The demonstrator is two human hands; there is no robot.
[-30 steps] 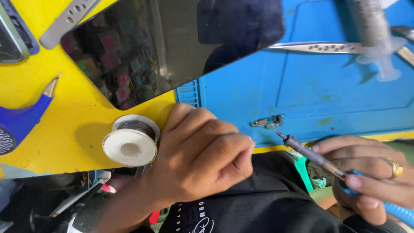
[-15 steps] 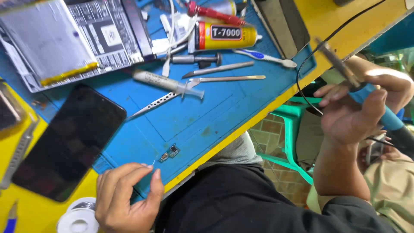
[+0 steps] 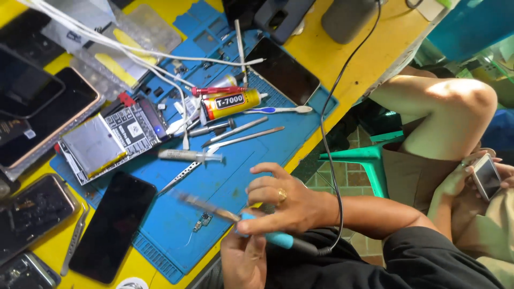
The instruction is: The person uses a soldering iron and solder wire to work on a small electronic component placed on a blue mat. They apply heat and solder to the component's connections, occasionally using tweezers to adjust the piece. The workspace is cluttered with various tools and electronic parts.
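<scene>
Two hands at the near edge of a yellow bench, head view only. Right hand, with a gold ring, is closed around the light-blue grip of a soldering iron; its metal tip is motion-blurred and points left over the blue mat. Index finger stretched out left, the others curled on the grip. A black cord runs from the iron's rear end up across the bench to the far side. Left hand sits just below the iron at the bench's near edge, fingers loosely curled; whether it touches or holds anything, cannot tell.

A small circuit board lies on the mat just under the iron's tip, near the mat's near edge. Further back on the mat: yellow glue tube, syringe, tweezers, metal pry tools, toothbrush. An opened phone with its battery showing lies at the mat's left; a dark phone lies near-left.

To the right, another person sits on a green stool, holding a phone.
</scene>
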